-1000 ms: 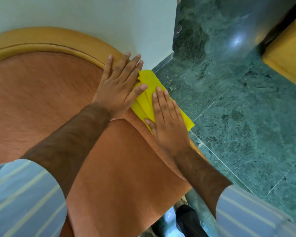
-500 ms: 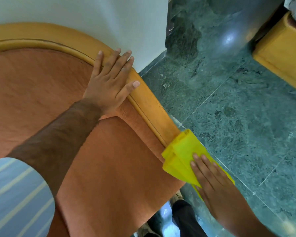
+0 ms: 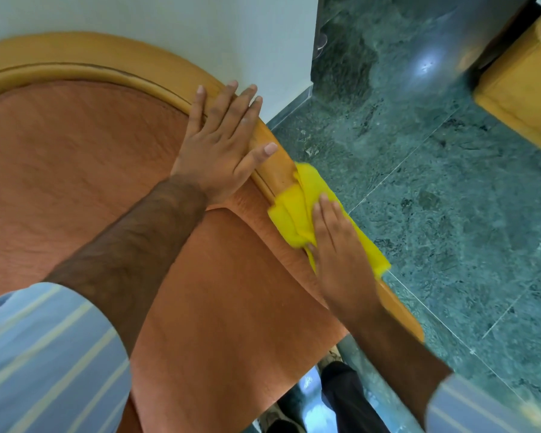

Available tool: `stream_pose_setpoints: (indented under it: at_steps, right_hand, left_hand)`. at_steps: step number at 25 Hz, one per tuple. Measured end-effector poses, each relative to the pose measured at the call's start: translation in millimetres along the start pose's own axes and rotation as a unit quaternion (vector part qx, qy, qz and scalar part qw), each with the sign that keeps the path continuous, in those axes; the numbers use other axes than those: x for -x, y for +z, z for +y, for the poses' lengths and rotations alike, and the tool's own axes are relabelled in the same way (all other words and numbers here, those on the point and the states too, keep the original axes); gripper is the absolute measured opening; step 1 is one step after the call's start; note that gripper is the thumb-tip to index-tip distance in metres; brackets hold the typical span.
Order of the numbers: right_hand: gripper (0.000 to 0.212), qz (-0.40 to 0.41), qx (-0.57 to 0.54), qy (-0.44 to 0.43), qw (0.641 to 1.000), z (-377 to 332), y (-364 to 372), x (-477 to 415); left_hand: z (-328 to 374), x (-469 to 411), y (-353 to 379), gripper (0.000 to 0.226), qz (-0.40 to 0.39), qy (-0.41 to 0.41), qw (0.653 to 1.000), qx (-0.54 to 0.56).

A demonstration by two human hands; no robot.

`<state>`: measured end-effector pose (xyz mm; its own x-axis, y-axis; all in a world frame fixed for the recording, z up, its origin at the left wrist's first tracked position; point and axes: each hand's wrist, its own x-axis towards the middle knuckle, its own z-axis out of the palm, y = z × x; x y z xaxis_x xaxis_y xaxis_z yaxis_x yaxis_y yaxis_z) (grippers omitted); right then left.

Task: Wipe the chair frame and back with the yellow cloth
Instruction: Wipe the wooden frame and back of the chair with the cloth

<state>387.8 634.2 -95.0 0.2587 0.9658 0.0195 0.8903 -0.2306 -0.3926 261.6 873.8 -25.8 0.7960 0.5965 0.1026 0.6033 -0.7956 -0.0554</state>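
Observation:
The chair has a curved light-wood frame (image 3: 85, 62) around an orange upholstered back (image 3: 75, 170) and seat (image 3: 231, 307). My left hand (image 3: 222, 145) lies flat with fingers spread on the frame's right curve and the edge of the upholstery. Just below it, the folded yellow cloth (image 3: 294, 207) drapes over the frame's right side. My right hand (image 3: 338, 245) presses flat on the cloth, holding it against the wood. Part of the cloth hangs over the outer side of the frame.
A white wall (image 3: 169, 23) stands right behind the chair back. Green marble floor (image 3: 450, 214) spreads to the right. A wooden furniture piece (image 3: 519, 98) sits at the upper right. My dark trouser leg and foot (image 3: 341, 398) show below the seat's front edge.
My right hand slid the cloth down the frame's right side to its lower end, then back up toward the left hand. My left hand stayed on the frame's curve.

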Motion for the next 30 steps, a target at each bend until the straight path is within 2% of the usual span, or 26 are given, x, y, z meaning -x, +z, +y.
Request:
stream_pose_setpoints:
  at_steps: [2,5,8,9,11,13,14,16,17,20,21,22,23,24,26,27,28,30]
  right_hand:
    - [0.058,0.025,-0.034,0.008,0.999,-25.7,3.7,-44.9]
    - [0.058,0.037,-0.024,0.003,0.999,-39.4,5.0,-61.5]
    - [0.070,0.034,-0.143,-0.041,0.988,-25.5,-7.2,-50.2]
    - [0.072,0.037,-0.204,-0.006,0.978,-15.1,-14.0,-47.3]
    - [0.071,0.024,-0.278,0.147,0.949,11.3,-29.6,-40.9]
    - [0.066,-0.071,-0.298,0.292,0.906,35.7,-42.0,-30.2]
    - [0.056,-0.112,-0.327,0.321,0.882,42.8,-45.7,-24.9]
    - [0.037,-0.124,-0.386,0.338,0.849,47.9,-50.8,-21.3]
    - [0.030,-0.114,-0.404,0.337,0.843,46.1,-54.0,-21.7]
    - [0.016,-0.052,-0.413,0.301,0.858,36.9,-62.1,-24.0]
    - [0.009,-0.033,-0.430,0.289,0.855,33.0,-66.0,-25.7]
    - [0.004,-0.017,-0.478,0.278,0.833,27.1,-71.4,-28.4]
    - [0.015,-0.010,-0.533,0.268,0.802,18.0,-75.3,-31.8]
    - [0.021,-0.013,-0.592,0.258,0.763,9.6,-78.6,-34.3]
    - [0.020,-0.038,-0.654,0.215,0.725,-19.1,-76.6,-38.9]
    - [0.018,-0.050,-0.657,0.191,0.728,-33.0,-70.5,-38.5]
    - [0.014,-0.064,-0.646,0.175,0.741,-53.8,-63.4,-36.5]
    - [0.007,-0.102,-0.615,0.150,0.767,-94.6,-50.8,-29.8]
  left_hand:
    - [2.0,1.5,0.3,0.085,-0.001,-0.004,1.000,-0.001]
    - [3.0,0.0,-5.4,0.086,-0.031,-0.017,0.999,0.006]
    - [11.2,-0.3,-16.1,0.085,-0.048,-0.056,0.996,0.056]
    - [19.3,3.3,-19.2,0.080,-0.024,-0.078,0.992,0.098]
    - [43.5,19.5,-20.9,0.065,0.078,-0.164,0.970,0.164]
    - [74.6,35.5,-20.4,0.068,0.120,-0.311,0.915,0.229]
    - [87.8,38.2,-20.9,0.076,0.110,-0.378,0.874,0.285]
    - [104.3,34.1,-18.6,0.085,0.085,-0.462,0.795,0.384]
    - [106.6,30.5,-16.7,0.085,0.086,-0.476,0.775,0.407]
    - [108.5,28.0,-17.5,0.074,0.113,-0.507,0.727,0.449]
    - [108.1,31.8,-19.8,0.066,0.119,-0.516,0.710,0.465]
    - [106.8,37.4,-20.8,0.054,0.124,-0.520,0.690,0.488]
    - [102.1,48.5,-22.6,0.040,0.141,-0.525,0.656,0.524]
    - [98.9,61.0,-25.7,0.028,0.165,-0.526,0.605,0.574]
    - [85.9,100.7,-32.3,0.021,0.213,-0.530,0.479,0.666]
    - [81.2,123.0,-33.8,0.024,0.231,-0.530,0.429,0.694]
    - [75.6,150.9,-35.6,0.027,0.247,-0.532,0.393,0.708]
    - [66.9,209.0,-39.6,0.034,0.268,-0.542,0.358,0.711]
